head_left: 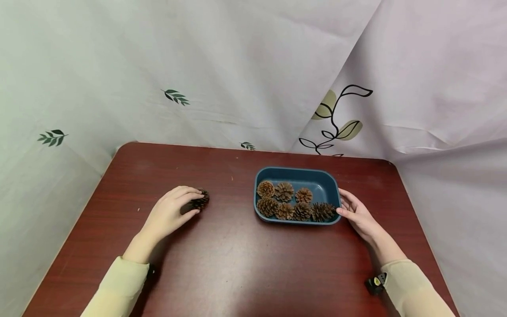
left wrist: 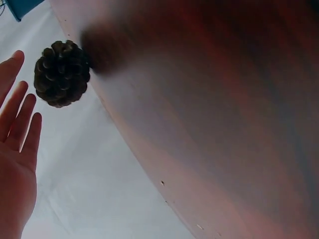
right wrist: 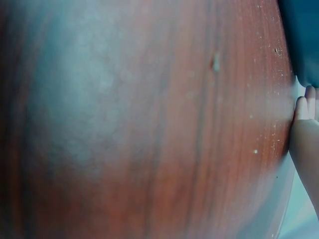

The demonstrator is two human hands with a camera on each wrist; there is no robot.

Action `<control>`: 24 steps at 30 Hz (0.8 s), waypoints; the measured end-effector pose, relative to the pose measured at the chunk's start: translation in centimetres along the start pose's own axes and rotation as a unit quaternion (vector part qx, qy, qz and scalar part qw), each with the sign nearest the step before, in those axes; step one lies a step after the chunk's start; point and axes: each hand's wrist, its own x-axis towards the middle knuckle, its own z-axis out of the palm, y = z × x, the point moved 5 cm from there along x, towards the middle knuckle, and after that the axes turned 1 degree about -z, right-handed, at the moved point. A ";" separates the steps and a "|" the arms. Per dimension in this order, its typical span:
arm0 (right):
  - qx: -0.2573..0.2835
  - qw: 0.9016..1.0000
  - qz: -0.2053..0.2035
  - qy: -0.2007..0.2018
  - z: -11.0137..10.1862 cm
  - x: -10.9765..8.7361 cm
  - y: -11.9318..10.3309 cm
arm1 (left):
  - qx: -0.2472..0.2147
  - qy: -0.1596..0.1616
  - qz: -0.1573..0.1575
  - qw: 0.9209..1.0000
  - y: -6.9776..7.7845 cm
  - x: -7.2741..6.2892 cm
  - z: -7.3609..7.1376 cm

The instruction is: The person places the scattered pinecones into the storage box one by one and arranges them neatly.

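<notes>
My left hand [head_left: 173, 209] is at a dark brown pine cone [head_left: 201, 200] on the left half of the table. In the left wrist view, that pine cone [left wrist: 62, 74] stands just off the extended fingertips of the left hand [left wrist: 17, 149], with a gap between them. Several pine cones [head_left: 284, 192] lie inside a blue rectangular plastic box [head_left: 295, 222] right of centre. My right hand [head_left: 359, 218] holds the box's right end, thumb at the rim and fingers against the outer wall. The right wrist view catches only the right fingers [right wrist: 301, 109] beside the box [right wrist: 304, 40].
The dark red wooden table [head_left: 237, 268] has rounded back corners. White cloth [head_left: 237, 66] with leaf prints hangs behind and at both sides. A black wrist device [head_left: 376, 283] sits by the right sleeve.
</notes>
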 end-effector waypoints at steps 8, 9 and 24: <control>0.001 1.000 0.000 0.003 -0.1 0.2 -0.1 | 0.001 -0.005 0.011 1.000 -1.1 -0.2 -0.2; -0.001 1.000 0.001 0.003 -0.1 0.2 -0.1 | 0.000 -0.006 0.013 1.000 -1.2 -0.2 -0.1; 0.007 1.000 0.008 0.006 0.3 0.0 -0.4 | 0.011 -0.030 0.043 0.999 -1.8 0.0 0.6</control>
